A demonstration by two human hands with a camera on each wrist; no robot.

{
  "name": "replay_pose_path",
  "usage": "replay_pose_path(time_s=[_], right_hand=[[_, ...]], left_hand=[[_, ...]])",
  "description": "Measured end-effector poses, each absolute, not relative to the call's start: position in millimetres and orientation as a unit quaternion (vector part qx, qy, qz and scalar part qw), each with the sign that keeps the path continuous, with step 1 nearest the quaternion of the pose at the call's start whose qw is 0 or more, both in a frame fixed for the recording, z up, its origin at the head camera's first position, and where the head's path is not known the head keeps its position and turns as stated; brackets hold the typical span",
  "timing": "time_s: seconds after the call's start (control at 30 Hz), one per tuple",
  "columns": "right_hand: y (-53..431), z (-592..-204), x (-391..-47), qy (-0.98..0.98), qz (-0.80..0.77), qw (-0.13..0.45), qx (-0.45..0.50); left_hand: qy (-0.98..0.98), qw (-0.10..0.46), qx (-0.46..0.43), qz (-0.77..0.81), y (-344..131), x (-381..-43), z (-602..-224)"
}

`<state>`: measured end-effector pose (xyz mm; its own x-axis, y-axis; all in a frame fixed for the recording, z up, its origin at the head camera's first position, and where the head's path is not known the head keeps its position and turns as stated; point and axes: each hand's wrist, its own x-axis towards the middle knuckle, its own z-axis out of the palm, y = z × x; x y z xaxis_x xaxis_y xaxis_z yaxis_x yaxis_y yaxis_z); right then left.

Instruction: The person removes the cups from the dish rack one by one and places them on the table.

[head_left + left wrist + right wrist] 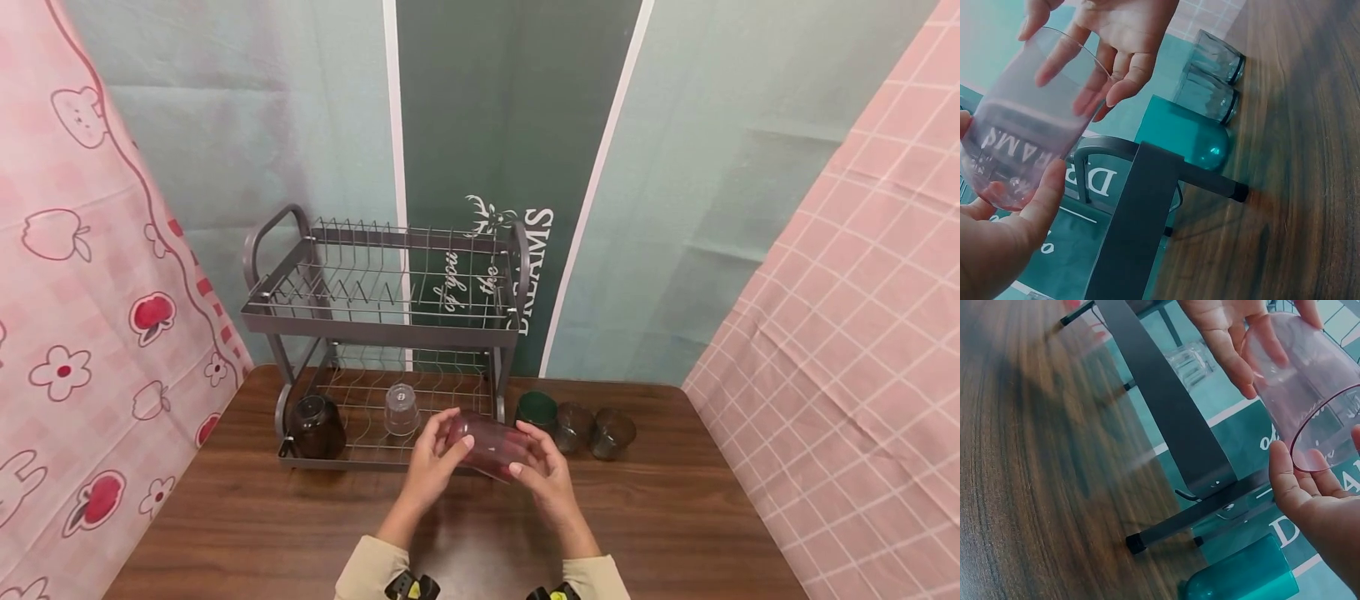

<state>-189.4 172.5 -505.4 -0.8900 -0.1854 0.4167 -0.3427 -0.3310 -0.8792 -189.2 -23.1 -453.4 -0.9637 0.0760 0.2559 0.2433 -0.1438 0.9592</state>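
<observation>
A clear pink drinking glass (491,447) lies tilted sideways between both hands, above the table just in front of the dish rack. My left hand (433,462) grips it at the closed base, thumb on the near side. At the open rim, my right hand (553,483) holds the other end between thumb and fingers. In the left wrist view the base of the pink glass (1019,144) rests in the left fingers. The right wrist view shows the right fingertips at its rim (1297,440).
A grey two-tier dish rack (382,333) stands at the back left. On its lower tier are an upturned dark glass (317,429) and an upturned clear glass (402,410). Right of the rack, a green glass (537,408) and two greyish glasses (574,429) stand on the wooden table (675,517).
</observation>
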Motion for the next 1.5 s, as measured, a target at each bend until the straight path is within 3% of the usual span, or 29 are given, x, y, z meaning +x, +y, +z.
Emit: replay_pose_path(time_s=[0.33,0.5,0.93,1.5], right_hand=[[179,-498,-187,-0.575,0.781,0.083,0.229],[185,-493,-187,-0.585,0.775,0.092,0.221],[199,-468,-173,-0.759,0.619,0.13,0.156],[215,-443,-165,-0.833,0.524,0.11,0.14]], left_hand=[[-0.69,0.045,-0.122,-0.712,-33,-195,-477],[-0.698,0.071,-0.131,-0.7,-37,-200,-487],[-0.835,0.207,-0.122,-0.494,-58,-208,-476],[-0.89,0.226,-0.115,-0.378,-78,-218,-472]])
